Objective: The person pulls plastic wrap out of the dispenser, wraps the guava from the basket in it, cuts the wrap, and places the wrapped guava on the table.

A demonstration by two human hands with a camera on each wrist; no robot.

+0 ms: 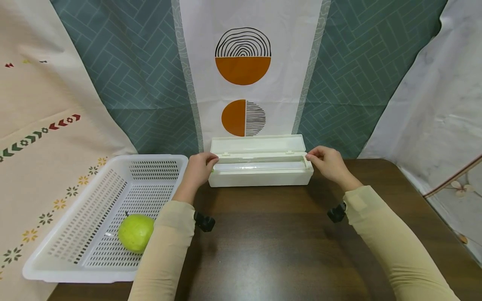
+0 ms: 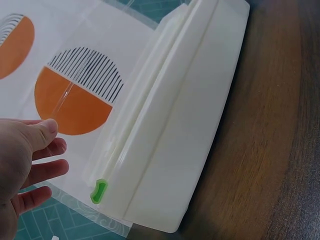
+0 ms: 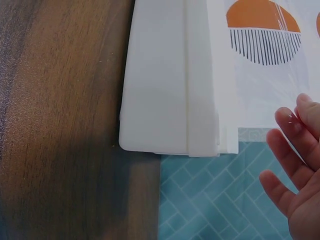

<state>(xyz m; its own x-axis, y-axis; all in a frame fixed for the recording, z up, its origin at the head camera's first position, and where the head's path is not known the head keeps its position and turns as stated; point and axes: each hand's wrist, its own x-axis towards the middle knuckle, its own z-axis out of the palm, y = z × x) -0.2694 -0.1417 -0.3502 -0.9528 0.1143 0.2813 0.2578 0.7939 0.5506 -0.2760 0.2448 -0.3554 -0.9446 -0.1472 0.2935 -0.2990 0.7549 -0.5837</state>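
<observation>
A white plastic wrap dispenser (image 1: 259, 179) stands at the back of the table, its hinged lid (image 1: 260, 144) raised and a pale roll (image 1: 260, 166) inside. Clear plastic wrap (image 2: 64, 97) shows as faint shiny creases over the cloth behind in both wrist views. My left hand (image 1: 197, 171) pinches it between thumb and forefinger by the dispenser's left end, other fingers loosely spread. At the right end, my right hand (image 1: 329, 165) pinches the wrap in the same way. A green cutter slider (image 2: 99, 191) sits at the dispenser's left end.
On the left stands a white perforated basket (image 1: 80, 274) with a green, pear-like fruit (image 1: 136, 233) in it, partly behind my left sleeve. A patterned cloth (image 1: 150, 62) hangs right behind the dispenser. The brown table (image 1: 271, 238) stretches in front.
</observation>
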